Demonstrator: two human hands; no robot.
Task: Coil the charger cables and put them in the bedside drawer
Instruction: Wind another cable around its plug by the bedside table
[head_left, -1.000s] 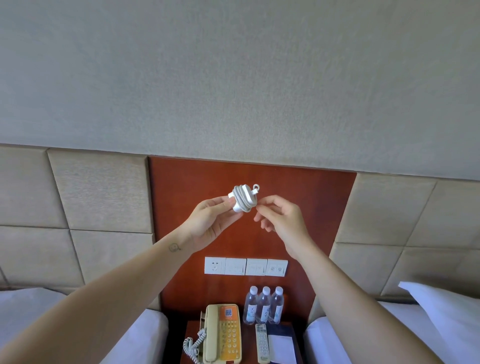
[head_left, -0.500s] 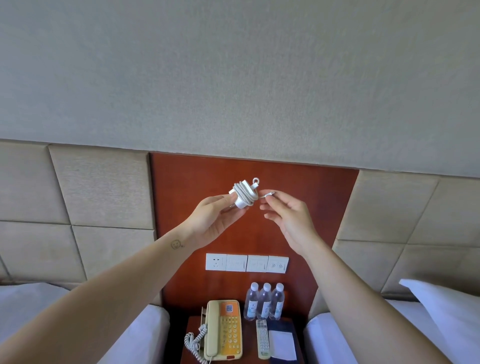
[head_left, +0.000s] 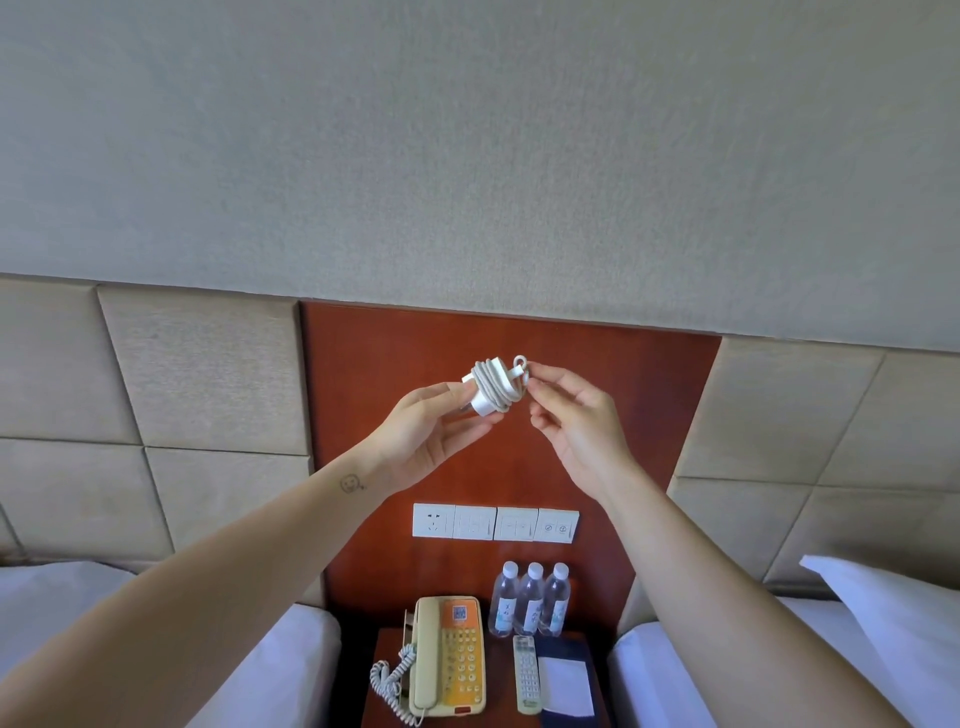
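The wrapped charger (head_left: 492, 387) is gripped by the left hand (head_left: 426, 441) above the phone (head_left: 448, 656); its cable end is pinched by the right hand (head_left: 576, 423), seemingly for tucking.

I see the charger (head_left: 480, 404) as smooth white plastic, its cable (head_left: 494, 382) faintly glossy. The panel (head_left: 374, 364) mid-frame is polished reddish wood; pads (head_left: 208, 364) at left look like matt woven cloth; the wall (head_left: 467, 156) above is rough, matt. Bottles (head_left: 530, 603) at bottom: clear plastic.

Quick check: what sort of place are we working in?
Most likely a twin hotel room: two white beds flank a nightstand carrying a corded phone and three water bottles, below a padded headboard wall.
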